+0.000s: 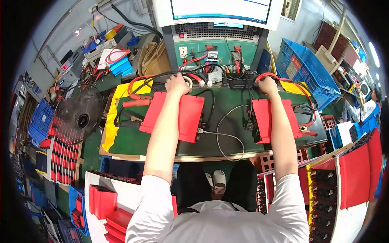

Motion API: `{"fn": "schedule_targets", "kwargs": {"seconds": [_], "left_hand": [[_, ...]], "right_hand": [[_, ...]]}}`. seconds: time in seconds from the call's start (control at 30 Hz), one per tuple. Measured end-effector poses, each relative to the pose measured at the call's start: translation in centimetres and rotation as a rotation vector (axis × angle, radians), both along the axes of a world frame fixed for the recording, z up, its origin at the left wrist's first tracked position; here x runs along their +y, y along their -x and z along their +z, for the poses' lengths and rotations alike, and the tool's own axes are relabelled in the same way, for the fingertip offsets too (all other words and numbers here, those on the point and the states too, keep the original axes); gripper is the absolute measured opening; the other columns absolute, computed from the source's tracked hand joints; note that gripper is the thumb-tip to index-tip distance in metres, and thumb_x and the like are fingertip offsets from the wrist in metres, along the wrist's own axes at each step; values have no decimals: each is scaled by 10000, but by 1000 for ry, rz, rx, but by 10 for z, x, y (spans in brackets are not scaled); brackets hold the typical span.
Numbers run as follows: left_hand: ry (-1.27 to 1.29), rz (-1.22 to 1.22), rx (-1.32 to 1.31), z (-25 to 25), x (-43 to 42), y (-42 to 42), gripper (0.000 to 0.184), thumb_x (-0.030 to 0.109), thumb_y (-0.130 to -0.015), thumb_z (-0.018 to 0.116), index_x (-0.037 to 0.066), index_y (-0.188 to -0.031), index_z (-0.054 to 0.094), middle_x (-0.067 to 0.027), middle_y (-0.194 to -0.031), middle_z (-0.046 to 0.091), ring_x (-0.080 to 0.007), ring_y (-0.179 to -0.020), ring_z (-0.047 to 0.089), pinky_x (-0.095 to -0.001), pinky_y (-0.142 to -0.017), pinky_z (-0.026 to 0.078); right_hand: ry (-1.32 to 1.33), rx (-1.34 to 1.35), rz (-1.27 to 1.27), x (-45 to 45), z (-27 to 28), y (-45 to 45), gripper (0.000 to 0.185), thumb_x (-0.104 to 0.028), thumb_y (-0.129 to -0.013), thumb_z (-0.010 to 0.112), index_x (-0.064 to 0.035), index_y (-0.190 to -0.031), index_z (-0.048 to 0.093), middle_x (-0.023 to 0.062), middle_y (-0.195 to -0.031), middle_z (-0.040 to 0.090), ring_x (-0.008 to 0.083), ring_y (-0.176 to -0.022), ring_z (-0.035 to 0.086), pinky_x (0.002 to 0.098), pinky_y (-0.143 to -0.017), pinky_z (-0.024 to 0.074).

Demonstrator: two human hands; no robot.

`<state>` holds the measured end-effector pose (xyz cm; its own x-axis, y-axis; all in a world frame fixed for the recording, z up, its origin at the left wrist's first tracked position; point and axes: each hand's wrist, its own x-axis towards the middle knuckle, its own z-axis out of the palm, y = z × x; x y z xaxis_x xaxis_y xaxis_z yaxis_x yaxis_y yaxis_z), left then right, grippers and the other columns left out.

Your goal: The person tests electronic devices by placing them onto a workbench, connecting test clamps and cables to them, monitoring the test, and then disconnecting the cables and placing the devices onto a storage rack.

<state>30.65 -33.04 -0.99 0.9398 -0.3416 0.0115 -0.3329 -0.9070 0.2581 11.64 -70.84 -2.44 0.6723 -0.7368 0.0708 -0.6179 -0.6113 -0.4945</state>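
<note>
My left hand (177, 84) reaches over a red metal-cased unit (191, 115) to the cables at the bench's back. Its fingers are curled down beside a pale cable loop (188, 82), and what they grip is hidden. My right hand (268, 86) is closed behind a second red metal-cased unit (279, 117), just below a looping red cable (265, 75). I cannot make out what sits in its fingers. Red-handled clamps (137, 103) lie left of the first unit. A grey cable (219, 133) plugs into that unit's front corner and curves across the green bench mat (231, 139).
A monitor (221, 10) stands above the bench's back. To the left is a black fan (81, 117); a blue crate (306, 69) stands at the right. Red panels (103, 200) are stacked low left. Another person (364, 107) sits far right.
</note>
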Motion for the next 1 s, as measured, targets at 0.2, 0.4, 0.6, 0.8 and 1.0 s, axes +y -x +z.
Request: {"fn": "schedule_targets", "kwargs": {"seconds": [0.2, 0.4, 0.6, 0.8, 1.0], "left_hand": [[114, 21, -12, 6, 4, 4, 1104, 516, -694, 885, 106, -1595, 396, -276, -1576, 450, -478, -1384, 531, -515, -1134, 477], [449, -28, -53, -2, 10, -17, 1081, 666, -721, 819, 57, -1545, 474, -323, -1380, 607, -433, -1275, 639, -443, -1049, 537], [1459, -162, 418, 23, 5, -15, 697, 445, -980, 739, 29, -1470, 471, -120, -1131, 701, -185, -964, 696, -356, -871, 565], [1859, -202, 659, 40, 18, -11, 773, 640, -1037, 518, -12, -1443, 427, -239, -1427, 517, -395, -1323, 590, -487, -1136, 486], [2331, -138, 842, 46, 29, -12, 739, 616, -1018, 536, -46, -1330, 431, -237, -1368, 463, -455, -1331, 518, -583, -1151, 461]], "right_hand": [[-13, 15, 36, -6, -4, -3, 462, -391, -860, 707, -57, -1172, 769, 261, -1208, 744, 427, -1154, 711, 501, -1014, 548], [-10, 2, 12, -9, -7, -5, 457, -380, -873, 685, -37, -1161, 779, 271, -1216, 737, 436, -1161, 709, 508, -1018, 550], [18, 4, 12, 1, 2, -1, 460, -382, -892, 669, -36, -1178, 770, 274, -1225, 733, 435, -1165, 706, 508, -1015, 551], [27, -4, 2, -1, -1, -2, 481, -404, -905, 668, -21, -1180, 761, 288, -1236, 725, 438, -1176, 701, 513, -1014, 548], [139, -58, -19, -1, -7, -5, 370, -366, -892, 697, -36, -1013, 813, 197, -821, 779, 333, -812, 787, 448, -835, 612]]}}
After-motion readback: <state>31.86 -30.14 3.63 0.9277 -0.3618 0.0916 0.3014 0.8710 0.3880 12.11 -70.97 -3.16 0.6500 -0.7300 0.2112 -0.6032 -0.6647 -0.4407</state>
